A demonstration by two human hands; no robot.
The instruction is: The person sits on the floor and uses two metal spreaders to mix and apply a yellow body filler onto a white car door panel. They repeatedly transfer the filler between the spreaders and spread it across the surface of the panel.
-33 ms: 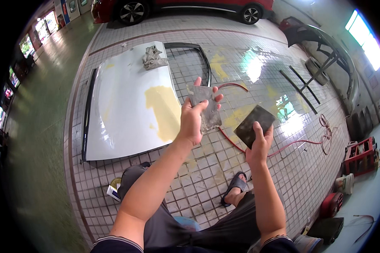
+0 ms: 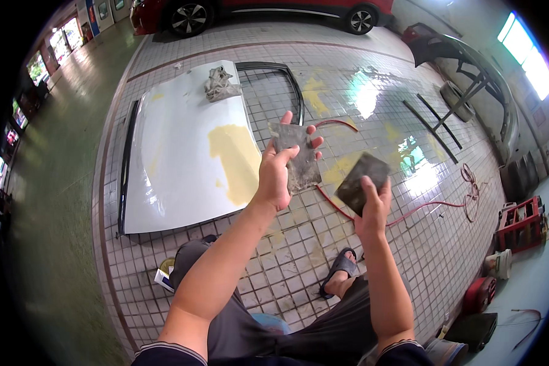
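Observation:
My left hand (image 2: 276, 177) is closed on a worn grey sheet of sandpaper (image 2: 304, 169), thumb across its face and fingertips showing past its far edge. My right hand (image 2: 373, 212) grips a dark rectangular pad (image 2: 372, 168), its thumb on top and the other fingers mostly hidden underneath. The two pieces are apart, both held above the tiled floor. Left of my hands lies a white car door panel (image 2: 177, 140) with a yellowish filler patch (image 2: 233, 158) near its right edge. A crumpled grey cloth (image 2: 220, 84) rests on the panel's far part.
A red hose (image 2: 427, 205) runs across the wet tiles on the right. Two dark strips (image 2: 430, 131) lie beyond it, near a leaning bumper (image 2: 500, 104). A red car (image 2: 274, 12) stands at the back. A red rack (image 2: 520, 226) and several buckets line the right wall.
My right hand has tilted the dark pad and shifted it slightly left. My left hand and the sandpaper stay almost in place.

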